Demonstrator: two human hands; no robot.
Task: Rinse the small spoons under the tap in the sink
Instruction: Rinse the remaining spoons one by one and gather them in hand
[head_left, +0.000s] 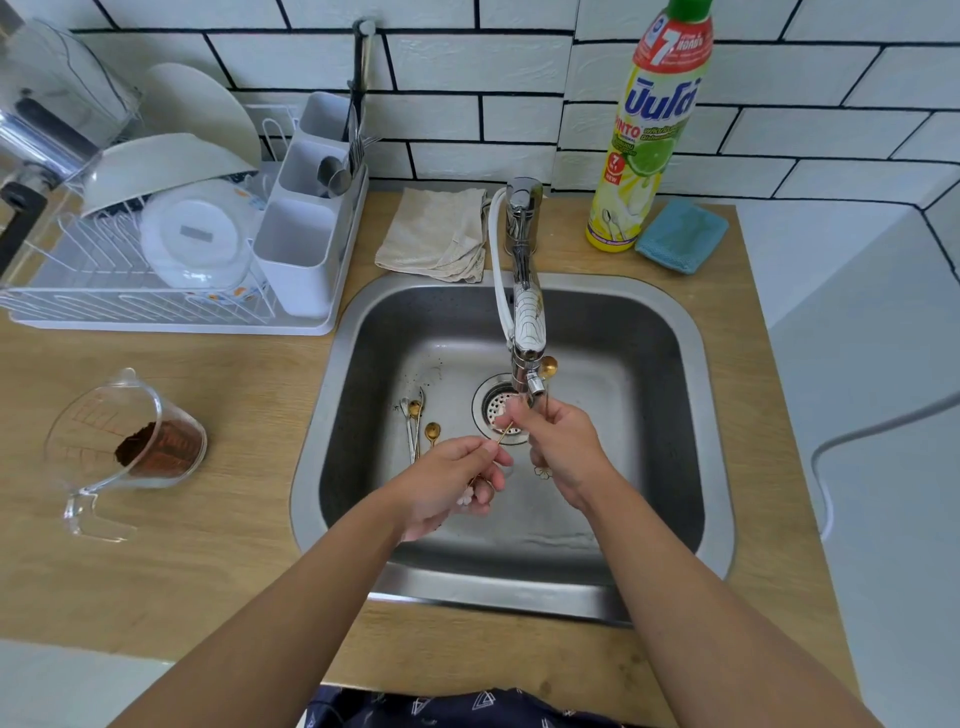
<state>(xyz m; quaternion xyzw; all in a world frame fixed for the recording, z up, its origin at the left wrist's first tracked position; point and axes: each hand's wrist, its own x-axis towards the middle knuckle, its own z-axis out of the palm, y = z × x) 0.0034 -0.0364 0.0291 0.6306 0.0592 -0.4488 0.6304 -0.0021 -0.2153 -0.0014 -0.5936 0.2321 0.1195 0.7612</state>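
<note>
The gold spoon (549, 367) in my right hand (558, 447) stands upright, its bowl just beside the tap (525, 312) nozzle and its handle running down through my curled fingers, the flower-shaped end showing below my palm. My left hand (449, 478) pinches a second thin gold handle (503, 433) between thumb and fingertips; it slants up toward my right hand, and its bowl is hidden there. Both hands hang over the middle of the sink (711, 415), above the drain (498, 415), well apart from the steel walls on every side. More small spoons (420, 423), gold and silver, lie on the basin floor just left of the drain, near my left knuckles. Beyond the rim, a folded cloth (434, 234) lies behind the sink, a dish rack (156, 249) sits to the far left, a measuring jug (124, 447) with brown powder lies tilted on the counter, and a soap bottle (647, 135) with a blue sponge (681, 236) stands at the back right.
</note>
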